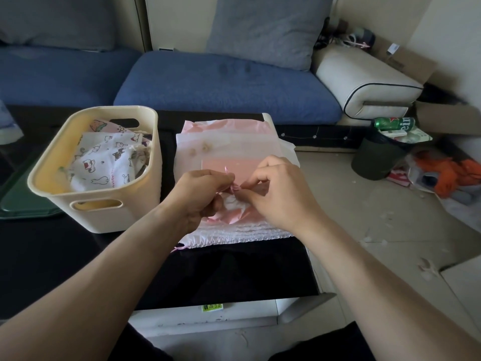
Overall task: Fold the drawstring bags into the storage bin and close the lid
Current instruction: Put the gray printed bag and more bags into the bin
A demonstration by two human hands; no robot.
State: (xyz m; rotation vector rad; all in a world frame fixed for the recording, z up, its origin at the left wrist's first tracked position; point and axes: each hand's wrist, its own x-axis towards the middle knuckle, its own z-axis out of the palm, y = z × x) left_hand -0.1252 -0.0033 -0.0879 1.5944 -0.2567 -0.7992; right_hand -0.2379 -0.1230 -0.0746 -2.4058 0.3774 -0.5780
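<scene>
While both hands [200,196] pinch pink drawstring [235,188] — bag [234,152] lengthwise away

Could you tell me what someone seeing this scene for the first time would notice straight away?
First, the left hand and right hand meeting mid-frame, both pinching a thin pink drawstring above a stack of pink and white bags on the dark table. To their left stands a cream storage bin, open, with cartoon-printed bags inside. Blue sofa cushions lie behind.
</scene>
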